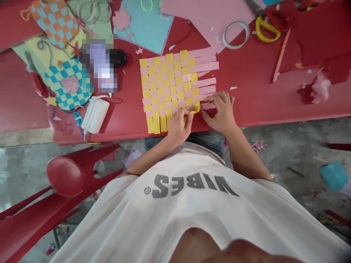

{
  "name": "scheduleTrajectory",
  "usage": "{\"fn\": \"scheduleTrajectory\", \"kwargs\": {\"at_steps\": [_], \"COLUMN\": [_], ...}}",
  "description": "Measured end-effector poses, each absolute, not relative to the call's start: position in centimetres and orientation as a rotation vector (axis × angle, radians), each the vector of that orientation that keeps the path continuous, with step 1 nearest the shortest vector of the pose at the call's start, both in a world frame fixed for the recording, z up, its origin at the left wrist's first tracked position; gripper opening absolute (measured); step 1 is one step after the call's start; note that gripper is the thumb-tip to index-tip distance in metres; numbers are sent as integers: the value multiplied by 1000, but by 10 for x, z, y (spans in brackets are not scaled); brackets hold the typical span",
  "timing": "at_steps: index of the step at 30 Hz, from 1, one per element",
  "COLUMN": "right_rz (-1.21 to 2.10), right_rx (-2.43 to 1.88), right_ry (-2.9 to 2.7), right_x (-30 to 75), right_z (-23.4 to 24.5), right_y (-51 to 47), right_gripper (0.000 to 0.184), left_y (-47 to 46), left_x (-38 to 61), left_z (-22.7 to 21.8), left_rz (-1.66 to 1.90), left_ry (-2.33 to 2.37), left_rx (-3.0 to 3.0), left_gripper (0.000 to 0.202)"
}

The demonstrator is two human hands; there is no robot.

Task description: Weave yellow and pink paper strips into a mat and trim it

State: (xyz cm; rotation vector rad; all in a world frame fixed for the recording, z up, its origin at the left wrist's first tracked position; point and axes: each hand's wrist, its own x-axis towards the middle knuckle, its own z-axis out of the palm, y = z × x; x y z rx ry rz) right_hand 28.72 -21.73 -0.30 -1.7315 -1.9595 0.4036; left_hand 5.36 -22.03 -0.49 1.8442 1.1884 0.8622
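A woven mat of yellow and pink paper strips (167,86) lies flat on the red table (126,124), with loose strip ends sticking out on its right and bottom sides. My left hand (178,126) pinches a yellow paper strip (195,107) at the mat's lower right corner. My right hand (219,113) rests just right of that corner, its thumb and fingers around the end of a pink paper strip (207,106). Both hands hide part of the mat's corner.
Teal, pink and yellow paper sheets, checkered woven pieces, tape rolls (236,34), and yellow-handled scissors (267,29) lie across the table. A blurred object (100,64) stands left of the mat. A red chair (65,175) stands at lower left, above a scrap-strewn floor.
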Motion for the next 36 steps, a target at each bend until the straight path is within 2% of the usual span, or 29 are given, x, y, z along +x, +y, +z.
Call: {"fn": "scheduleTrajectory", "kwargs": {"at_steps": [4, 7, 10, 17, 23, 31, 36], "right_rz": [408, 381, 345, 367, 452, 355, 450], "right_rx": [-1771, -1802, -1823, -1783, -1884, -1818, -1957], "right_ry": [-1944, -1954, -1990, -2017, -1994, -1970, -1927], "right_x": [286, 283, 280, 276, 278, 277, 268], "right_z": [-5, -6, -6, -14, -23, -49, -24], "right_y": [-213, -209, -201, -182, -181, -184, -184], "right_gripper": [33, 35, 39, 49, 44, 51, 46], "left_y": [-216, -214, -214, -214, -204, -195, -188], "left_x": [51, 50, 51, 51, 52, 54, 51], "left_z": [-8, -10, -10, 2, 17, 12, 15], "left_rz": [918, 932, 929, 776, 596, 439, 336], "left_ry": [1286, 1313, 1299, 1256, 1188, 1132, 1126], "left_rx": [1823, 1818, 1803, 1822, 2059, 2346, 2439], "left_gripper": [39, 45, 39, 8, 23, 29, 34]}}
